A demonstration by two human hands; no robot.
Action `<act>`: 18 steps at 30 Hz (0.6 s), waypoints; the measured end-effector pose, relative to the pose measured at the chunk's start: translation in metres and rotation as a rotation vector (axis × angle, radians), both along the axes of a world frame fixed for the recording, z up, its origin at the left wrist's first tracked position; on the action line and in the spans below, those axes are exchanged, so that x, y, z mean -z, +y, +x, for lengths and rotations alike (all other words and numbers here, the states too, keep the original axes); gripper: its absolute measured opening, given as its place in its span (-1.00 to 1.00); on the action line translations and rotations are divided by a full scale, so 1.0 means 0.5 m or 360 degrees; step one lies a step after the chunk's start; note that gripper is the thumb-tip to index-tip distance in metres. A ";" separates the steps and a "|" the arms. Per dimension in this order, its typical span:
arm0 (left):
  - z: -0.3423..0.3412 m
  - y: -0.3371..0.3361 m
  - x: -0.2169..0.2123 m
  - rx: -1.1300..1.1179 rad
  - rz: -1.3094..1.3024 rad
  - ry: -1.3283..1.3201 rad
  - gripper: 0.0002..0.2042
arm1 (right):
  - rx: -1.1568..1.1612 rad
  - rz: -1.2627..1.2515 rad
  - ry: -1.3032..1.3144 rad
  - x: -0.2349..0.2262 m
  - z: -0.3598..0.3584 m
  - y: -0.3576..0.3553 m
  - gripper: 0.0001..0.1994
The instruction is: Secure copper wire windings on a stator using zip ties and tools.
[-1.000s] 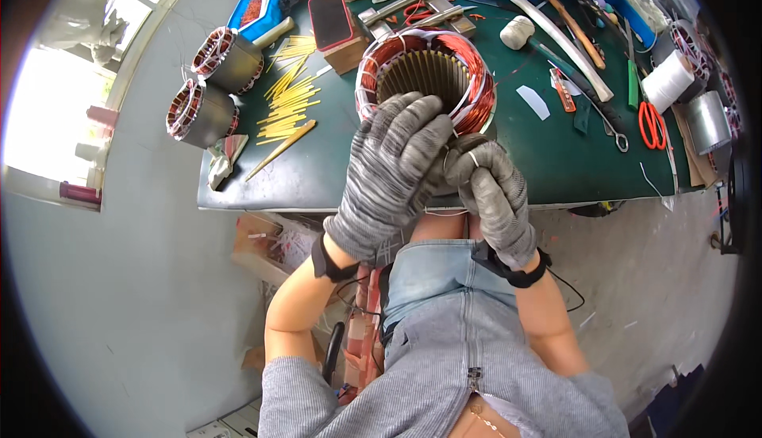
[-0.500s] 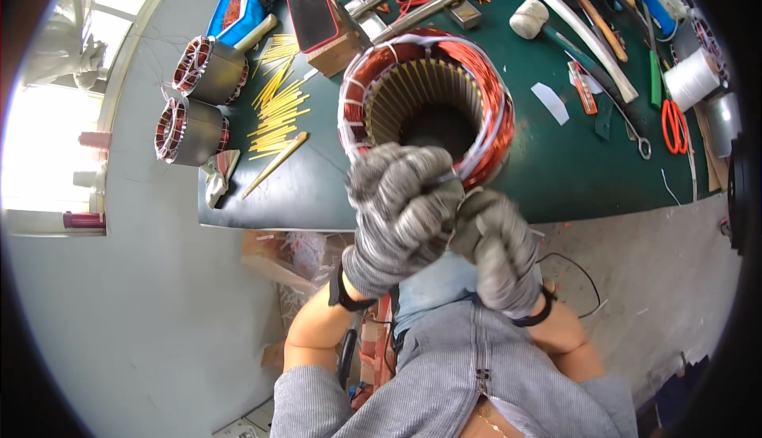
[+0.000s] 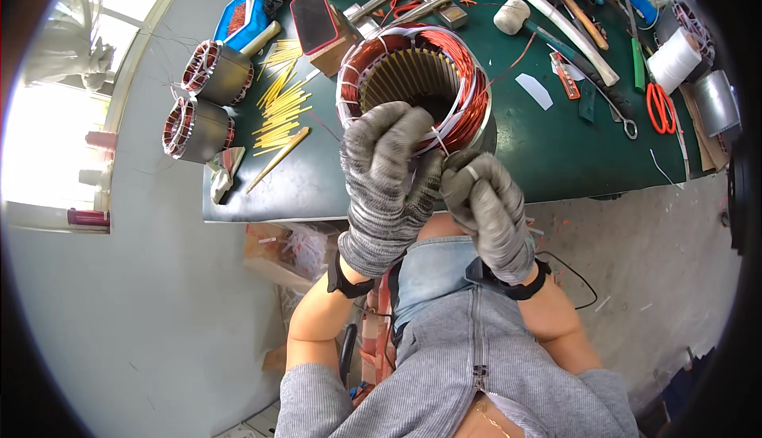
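A motor stator [image 3: 475, 96] with red copper windings bound in white cord stands at the table's near edge, its slotted bore facing up. My left hand [image 3: 385, 184], in a grey knitted glove, lies over the near rim. Its fingers bend into the bore and the thumb is on the outer side, around the winding. Just to the right, my right hand [image 3: 490, 212], gloved alike, is closed in a pinch beside the rim. A short piece of white lacing cord [image 3: 441, 142] runs from the winding to its fingertips. The fingertips of both hands are partly hidden.
Yellow strips [image 3: 279, 116] and two smaller stators [image 3: 198, 130] lie left. A phone [image 3: 314, 21] leans on a wooden block behind. To the right are a mallet [image 3: 512, 15], red-handled scissors [image 3: 660, 108], a cutter knife [image 3: 565, 77] and a white cord spool [image 3: 675, 61].
My left hand has opened out from a fist and moved its fingers over the stator's rim. My right hand has drawn slightly away from it, remaining closed.
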State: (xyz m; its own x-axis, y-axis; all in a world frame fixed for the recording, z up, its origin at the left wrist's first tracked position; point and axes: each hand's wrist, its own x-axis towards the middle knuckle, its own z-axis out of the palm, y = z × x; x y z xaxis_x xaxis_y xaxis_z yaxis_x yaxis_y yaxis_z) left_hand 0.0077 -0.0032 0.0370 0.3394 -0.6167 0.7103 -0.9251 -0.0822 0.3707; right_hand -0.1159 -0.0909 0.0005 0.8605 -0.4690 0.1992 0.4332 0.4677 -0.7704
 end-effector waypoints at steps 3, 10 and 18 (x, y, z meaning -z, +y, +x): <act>0.001 -0.001 -0.003 0.0006 0.0033 -0.0150 -0.68 | -0.0421 0.1037 -0.0270 -0.023 -0.005 -0.012 -0.83; 0.009 -0.005 -0.004 0.0244 -0.0039 -0.0276 -0.75 | 0.0501 -0.0589 -0.0077 0.044 0.024 0.023 -0.86; 0.030 -0.052 -0.149 0.0470 0.0411 -0.0261 -0.60 | 0.0664 -0.1206 -0.0111 0.057 0.041 0.002 -0.89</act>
State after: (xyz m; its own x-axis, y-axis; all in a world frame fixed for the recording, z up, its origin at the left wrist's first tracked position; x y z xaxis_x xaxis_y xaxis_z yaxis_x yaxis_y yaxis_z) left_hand 0.0228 -0.0292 0.1114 0.0168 -0.8353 0.5495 -0.9678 0.1244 0.2186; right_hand -0.0955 -0.0899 -0.0280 0.6217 -0.4633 0.6315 0.5131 -0.3684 -0.7753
